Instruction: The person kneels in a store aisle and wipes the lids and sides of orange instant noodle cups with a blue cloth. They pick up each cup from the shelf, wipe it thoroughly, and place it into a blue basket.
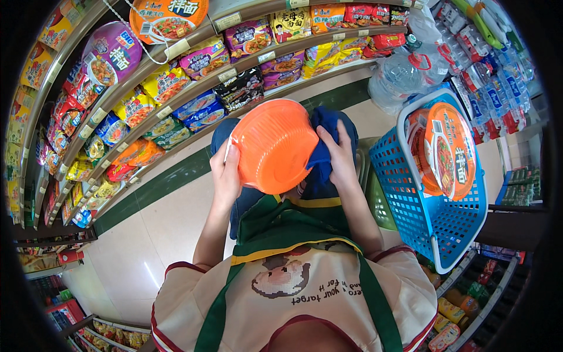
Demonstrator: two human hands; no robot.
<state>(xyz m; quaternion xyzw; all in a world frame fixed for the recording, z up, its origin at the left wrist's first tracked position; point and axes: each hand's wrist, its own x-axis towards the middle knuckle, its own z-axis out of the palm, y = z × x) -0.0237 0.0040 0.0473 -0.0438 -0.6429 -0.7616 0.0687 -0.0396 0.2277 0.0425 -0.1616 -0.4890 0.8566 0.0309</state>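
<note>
My left hand [226, 169] grips the rim of an orange plastic instant-noodle bowl [275, 147], which is tipped on its side over my lap with its ridged base towards me. In my right hand [336, 152] is a dark blue cloth [323, 132], bunched up and pressed against or close to the bowl's right side. The bowl's lid faces away and is hidden. To my right stands a blue plastic shopping basket [396, 176] with a pale rim. Inside it lie several orange noodle bowls [459, 149], lids showing.
Curving shelves [176, 46] of bagged instant noodles run ahead and left. A purple noodle bowl [112, 55] and an orange one [169, 20] sit on the upper shelf, near a white cord [149, 53]. Large water bottles [400, 72] stand on the floor beyond the basket.
</note>
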